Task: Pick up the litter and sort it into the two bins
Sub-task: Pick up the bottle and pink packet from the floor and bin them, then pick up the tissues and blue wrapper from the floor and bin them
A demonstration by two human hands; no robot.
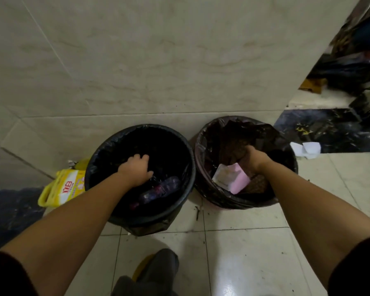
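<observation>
Reaching into both bins to drop litter: left hand (137, 169) open w/ fingers spread over black bin (98, 159); right hand (253, 158) in other bin (201, 146), grip can't tell.

Looks like a tiled indoor corridor or utility corner. Glossy marble-look wall tiles (137, 60), pale floor tiles (244, 253), two bag-lined bins (140, 218) against the wall.

Dim, flat indoor light leaves the insides of both black-lined bins (141, 133) nearly featureless, a soft glare patch shines on the floor tile (229, 283) at the bottom, and the wide lens bends and smears the upper right corner.
</observation>
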